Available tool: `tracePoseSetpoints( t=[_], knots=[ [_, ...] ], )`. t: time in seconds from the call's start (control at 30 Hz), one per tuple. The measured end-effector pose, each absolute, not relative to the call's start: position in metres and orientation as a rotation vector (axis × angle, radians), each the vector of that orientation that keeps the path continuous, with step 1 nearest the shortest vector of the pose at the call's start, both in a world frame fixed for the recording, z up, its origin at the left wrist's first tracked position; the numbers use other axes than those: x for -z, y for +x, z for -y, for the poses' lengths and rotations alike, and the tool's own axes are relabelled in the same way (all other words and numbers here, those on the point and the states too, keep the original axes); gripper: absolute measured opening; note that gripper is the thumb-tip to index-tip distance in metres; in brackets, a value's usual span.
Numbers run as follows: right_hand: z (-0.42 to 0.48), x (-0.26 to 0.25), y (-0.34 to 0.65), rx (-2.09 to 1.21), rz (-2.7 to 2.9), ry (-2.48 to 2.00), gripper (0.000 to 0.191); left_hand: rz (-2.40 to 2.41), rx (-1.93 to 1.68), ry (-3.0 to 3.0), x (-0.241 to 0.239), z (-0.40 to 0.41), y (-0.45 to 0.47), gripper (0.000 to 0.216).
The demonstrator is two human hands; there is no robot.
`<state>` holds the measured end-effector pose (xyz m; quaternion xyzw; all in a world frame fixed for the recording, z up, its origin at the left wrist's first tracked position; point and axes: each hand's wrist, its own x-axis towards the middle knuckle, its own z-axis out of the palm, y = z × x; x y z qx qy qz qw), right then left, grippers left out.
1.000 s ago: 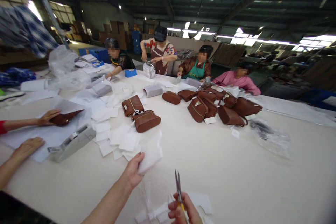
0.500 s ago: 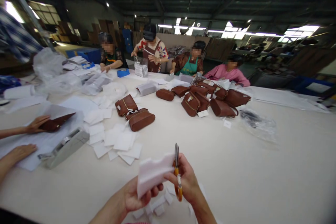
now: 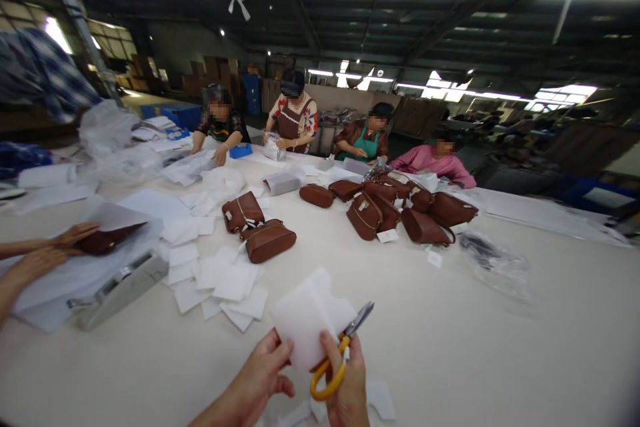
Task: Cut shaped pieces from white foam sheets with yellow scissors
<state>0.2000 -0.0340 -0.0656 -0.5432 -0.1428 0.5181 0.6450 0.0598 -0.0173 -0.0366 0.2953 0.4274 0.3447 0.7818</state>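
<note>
The left hand [image 3: 260, 383] grips a white foam sheet [image 3: 310, 317] above the table [image 3: 450, 347] while the right hand [image 3: 347, 387] grips yellow-handled scissors [image 3: 343, 350] at its edge, mid-cut; next needs steady snips.

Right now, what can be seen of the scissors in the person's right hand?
The scissors have yellow-orange loop handles and short grey metal blades. The right hand grips the handles from below, with fingers through a loop. The blades point up and to the right, looking nearly closed, their tips clear of the white foam sheet. That sheet lies against the handle side and is steadied by the left hand. All is held above the pale table.
</note>
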Motion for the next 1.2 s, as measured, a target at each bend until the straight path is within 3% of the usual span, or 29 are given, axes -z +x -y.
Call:
tracePoseSetpoints(
  t=[0.13, 0.3, 0.5, 0.77, 1.03, 1.2],
  knots=[
    [0.039, 0.069, 0.189, -1.211, 0.344, -1.236, 0.070, -0.927, -0.728, 0.516, 0.041, 0.013, 0.059, 0.075],
    [0.044, 0.077, 0.190, -1.290, 0.418, -1.193, 0.063, -1.070, -0.926, 0.617, 0.055, 0.007, 0.050, 0.070],
    [0.071, 0.112, 0.216, -1.712, 0.616, -1.139, 0.075, -1.056, -1.007, 0.514, 0.047, -0.005, 0.036, 0.072],
    [0.087, 0.101, 0.223, -1.530, 1.222, -1.138, 0.067, -1.144, -0.943, 0.670, 0.051, 0.000, 0.037, 0.088],
    [0.083, 0.090, 0.220, -1.413, 1.331, -1.346, 0.069, -1.126, -0.972, 0.658, 0.048, 0.002, 0.038, 0.071],
    [0.087, 0.087, 0.220, -1.433, 1.357, -1.374, 0.071, -1.126, -0.987, 0.638, 0.048, 0.000, 0.038, 0.050]
  ],
)
